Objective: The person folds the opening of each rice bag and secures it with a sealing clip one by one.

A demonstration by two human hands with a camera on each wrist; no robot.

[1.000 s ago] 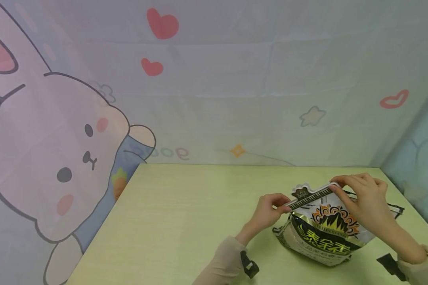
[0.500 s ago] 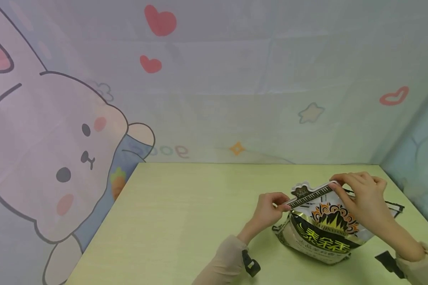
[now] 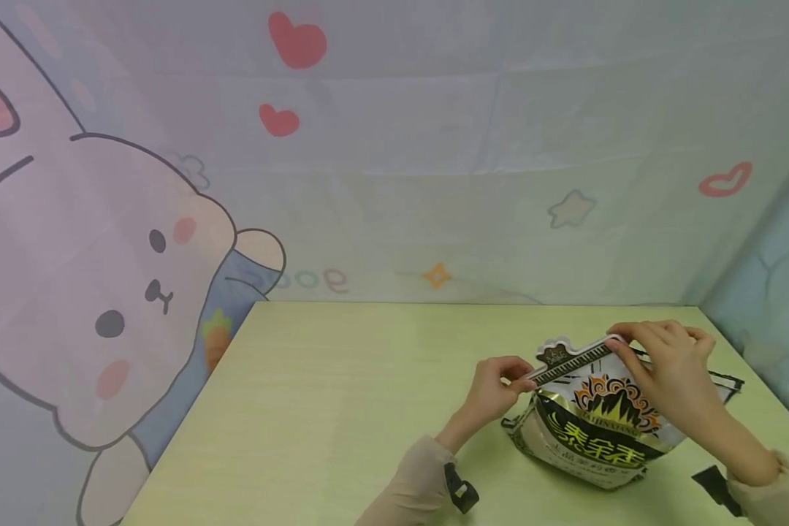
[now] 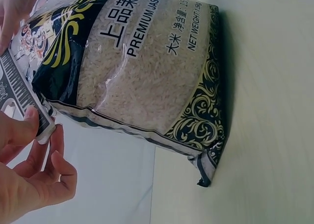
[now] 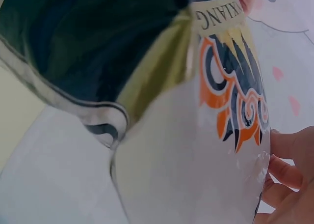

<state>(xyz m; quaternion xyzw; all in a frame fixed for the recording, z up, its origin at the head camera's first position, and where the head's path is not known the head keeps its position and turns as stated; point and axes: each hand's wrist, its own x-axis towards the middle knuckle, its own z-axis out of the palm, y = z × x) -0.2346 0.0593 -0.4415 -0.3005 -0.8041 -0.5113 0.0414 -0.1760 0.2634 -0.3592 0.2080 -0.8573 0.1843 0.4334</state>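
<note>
A bag of rice (image 3: 592, 442) with a black, gold and clear front sits at the right of the table. Across its top lies a long dark bag clip (image 3: 575, 365), white-edged, with a scalloped tab on its upper side. My left hand (image 3: 489, 391) pinches the clip's left end between thumb and fingers; the left wrist view shows this clip end (image 4: 41, 128) up close. At the other end, my right hand (image 3: 677, 372) pinches the clip's right corner over the bag top. The right wrist view shows the bag's white upper part (image 5: 162, 165) beside the right hand (image 5: 294, 180).
The light wooden table (image 3: 342, 409) stretches to the left of the bag. Behind it hangs a cloth backdrop (image 3: 401, 146) with a printed rabbit and hearts. The bag's far corner (image 3: 726, 381) sticks out to the right behind the right hand.
Both hands keep their hold on the clip's ends with almost no movement. The head view has shifted only slightly.
</note>
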